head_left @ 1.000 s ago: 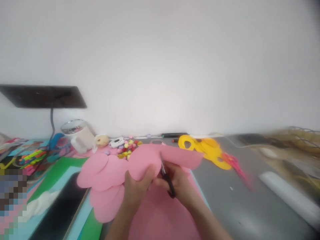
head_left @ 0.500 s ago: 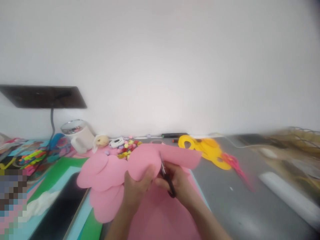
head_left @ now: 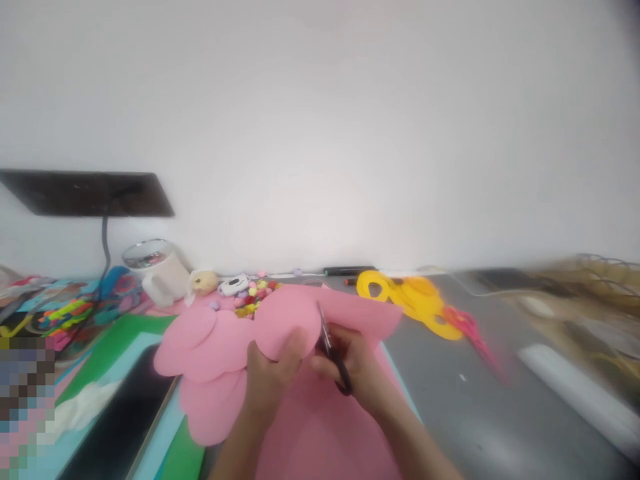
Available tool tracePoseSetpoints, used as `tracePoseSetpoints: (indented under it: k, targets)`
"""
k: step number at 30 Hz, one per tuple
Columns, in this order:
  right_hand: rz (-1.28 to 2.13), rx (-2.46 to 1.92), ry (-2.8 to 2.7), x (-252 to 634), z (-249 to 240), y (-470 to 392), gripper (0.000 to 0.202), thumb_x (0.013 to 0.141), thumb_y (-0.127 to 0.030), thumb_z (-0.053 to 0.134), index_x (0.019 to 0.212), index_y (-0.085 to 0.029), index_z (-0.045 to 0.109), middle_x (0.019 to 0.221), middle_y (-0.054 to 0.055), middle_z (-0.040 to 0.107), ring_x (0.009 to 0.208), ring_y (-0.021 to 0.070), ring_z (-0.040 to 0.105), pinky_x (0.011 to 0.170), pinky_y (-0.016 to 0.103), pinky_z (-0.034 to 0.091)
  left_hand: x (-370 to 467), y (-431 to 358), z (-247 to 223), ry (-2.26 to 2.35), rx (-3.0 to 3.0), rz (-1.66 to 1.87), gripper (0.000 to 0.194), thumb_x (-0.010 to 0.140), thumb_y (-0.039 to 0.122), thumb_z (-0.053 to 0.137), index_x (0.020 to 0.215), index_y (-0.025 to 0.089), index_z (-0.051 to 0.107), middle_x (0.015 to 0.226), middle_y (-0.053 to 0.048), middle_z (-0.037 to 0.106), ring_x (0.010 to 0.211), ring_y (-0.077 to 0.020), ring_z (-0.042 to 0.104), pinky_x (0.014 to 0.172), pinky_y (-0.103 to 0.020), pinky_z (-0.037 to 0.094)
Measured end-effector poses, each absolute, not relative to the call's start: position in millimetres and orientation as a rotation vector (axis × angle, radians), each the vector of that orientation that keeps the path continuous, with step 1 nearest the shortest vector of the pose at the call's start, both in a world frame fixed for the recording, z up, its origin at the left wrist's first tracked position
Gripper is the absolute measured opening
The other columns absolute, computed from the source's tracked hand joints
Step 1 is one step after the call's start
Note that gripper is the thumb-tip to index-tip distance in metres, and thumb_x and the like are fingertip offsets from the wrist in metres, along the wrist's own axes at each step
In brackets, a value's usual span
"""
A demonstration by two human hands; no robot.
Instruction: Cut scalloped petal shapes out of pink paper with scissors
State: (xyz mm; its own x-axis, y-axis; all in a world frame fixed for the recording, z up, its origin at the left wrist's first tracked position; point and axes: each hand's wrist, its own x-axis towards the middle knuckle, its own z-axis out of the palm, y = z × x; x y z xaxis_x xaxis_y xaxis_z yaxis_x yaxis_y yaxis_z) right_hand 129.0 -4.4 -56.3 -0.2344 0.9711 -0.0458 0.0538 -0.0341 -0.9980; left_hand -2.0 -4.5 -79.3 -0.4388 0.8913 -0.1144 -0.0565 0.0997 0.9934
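My left hand pinches the rounded part of a pink sheet of paper, thumb on top and fingers underneath. In my right hand is a pair of black-handled scissors, its blades at the right edge of the rounded part. From there the rest of the sheet stretches off to the right as a curled strip. Several pink cut-out rounds overlap just left of my left hand. Beneath both hands lies more pink paper.
Yellow paper cut-outs and pink scissors lie to the right, near a white bar. On the left are a white mug, a black phone-like slab and green paper. Small colourful beads sit behind the paper.
The rounded pink paper and my left hand have shifted very slightly left. The scissors stay at the paper's edge, and the things around look the same.
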Motion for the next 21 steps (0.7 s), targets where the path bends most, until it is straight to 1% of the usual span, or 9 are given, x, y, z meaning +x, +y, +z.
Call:
tracePoseSetpoints:
  k: [4,6,7,10,12,14,17,19,21]
  targets:
    - [1.406,-1.155,-1.383,128.9,-56.2,-5.1,0.018,0.067,-0.027,0.069,0.067,-0.02,0.052,0.056,-0.006,0.045,0.051,0.0103,0.039,0.048,0.023,0.029,-1.9,-5.2,-77.2,1.532,0.832,1.448,0.037,0.055,0.048,0.075,0.056,0.016,0.057,0.047,-0.002,0.056,0.046,-0.0148,0.053,0.041,-0.025,0.043]
    - [1.418,-1.162,-1.37,128.6,-55.4,-5.5,0.017,0.066,-0.025,0.068,0.067,-0.02,0.052,0.056,-0.006,0.045,0.051,0.0101,0.04,0.047,0.023,0.029,-2.4,-5.7,-75.0,1.496,0.841,1.448,0.038,0.057,0.047,0.074,0.051,0.016,0.054,0.045,0.0,0.051,0.044,-0.0127,0.048,0.041,-0.025,0.041]
    - [1.424,-1.166,-1.361,128.4,-55.0,-5.6,0.016,0.066,-0.024,0.068,0.067,-0.02,0.052,0.055,-0.006,0.044,0.051,0.01,0.04,0.047,0.023,0.03,-2.7,-6.0,-73.4,1.466,0.86,1.448,0.039,0.059,0.047,0.073,0.048,0.017,0.05,0.043,0.002,0.047,0.043,-0.011,0.044,0.04,-0.025,0.038]
    - [1.439,-1.168,-1.335,127.3,-53.6,-5.7,0.017,0.064,-0.022,0.068,0.066,-0.02,0.052,0.055,-0.006,0.044,0.05,0.01,0.041,0.047,0.023,0.031,-3.1,-7.2,-67.2,1.368,0.947,1.423,0.048,0.065,0.044,0.07,0.039,0.02,0.037,0.037,0.007,0.03,0.038,-0.006,0.029,0.037,-0.023,0.023]
    - [1.443,-1.164,-1.322,126.4,-53.3,-5.9,0.016,0.064,-0.021,0.068,0.068,-0.02,0.053,0.056,-0.006,0.044,0.05,0.0099,0.041,0.047,0.023,0.032,-2.3,-8.4,-62.7,1.319,0.998,1.418,0.051,0.067,0.04,0.069,0.037,0.021,0.032,0.036,0.008,0.026,0.036,-0.0049,0.025,0.038,-0.024,0.019]
    - [1.451,-1.159,-1.316,125.6,-54.0,-6.2,0.018,0.064,-0.022,0.07,0.069,-0.019,0.053,0.056,-0.006,0.044,0.05,0.0099,0.041,0.047,0.023,0.032,-0.7,-9.6,-59.4,1.315,1.044,1.425,0.052,0.071,0.038,0.066,0.036,0.021,0.032,0.034,0.007,0.028,0.034,-0.005,0.026,0.038,-0.024,0.022]
    - [1.487,-1.11,-1.328,124.6,-57.2,-6.1,0.021,0.065,-0.026,0.073,0.071,-0.019,0.053,0.057,-0.005,0.049,0.053,0.0113,0.044,0.049,0.023,0.035,1.8,-10.4,-58.3,1.375,1.078,1.444,0.051,0.076,0.039,0.061,0.036,0.021,0.036,0.033,0.005,0.035,0.033,-0.0067,0.033,0.039,-0.024,0.03]
    - [1.496,-1.083,-1.348,124.3,-59.9,-5.5,0.023,0.065,-0.029,0.074,0.071,-0.019,0.054,0.059,-0.003,0.053,0.055,0.012,0.046,0.051,0.024,0.036,2.6,-10.1,-59.8,1.404,1.066,1.44,0.05,0.075,0.039,0.062,0.036,0.021,0.037,0.033,0.005,0.036,0.033,-0.0072,0.036,0.039,-0.023,0.032]
    - [1.474,-1.071,-1.37,124.4,-61.5,-4.6,0.022,0.066,-0.029,0.075,0.07,-0.019,0.056,0.061,-0.002,0.056,0.056,0.0122,0.047,0.052,0.024,0.037,2.9,-9.6,-62.3,1.428,1.034,1.434,0.048,0.072,0.039,0.064,0.037,0.02,0.038,0.034,0.005,0.038,0.033,-0.0069,0.035,0.037,-0.022,0.031]
